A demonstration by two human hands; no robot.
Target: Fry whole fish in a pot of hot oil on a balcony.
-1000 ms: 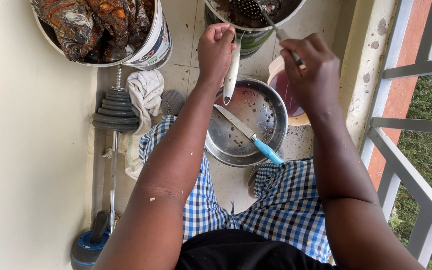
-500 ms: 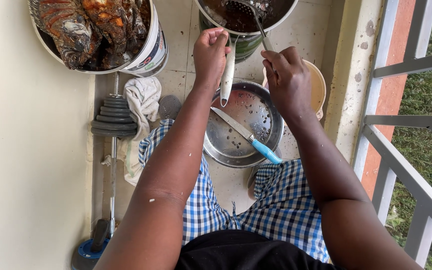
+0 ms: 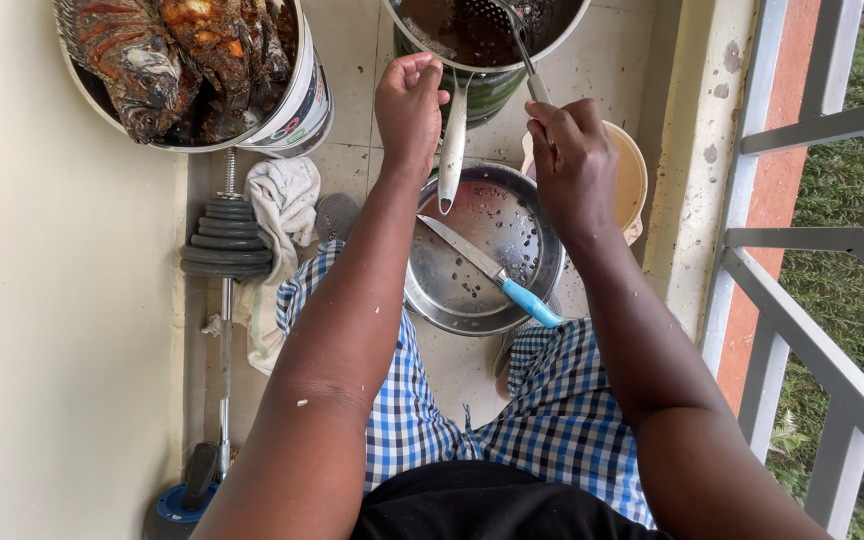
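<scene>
My left hand (image 3: 409,105) is closed in a firm grip on the pan handle (image 3: 452,140); my right hand (image 3: 574,165) grips the skimmer (image 3: 522,45), its head in the dark pan (image 3: 422,35) at the floor's far edge. Nearer me lie a steel bowl (image 3: 432,290) holding a blue-handled knife (image 3: 497,275), a cloth (image 3: 282,205), barbell plates (image 3: 227,240) and a bucket of fish (image 3: 297,110). My right hand has drawn leftward, now covering the cream bowl (image 3: 635,180).
</scene>
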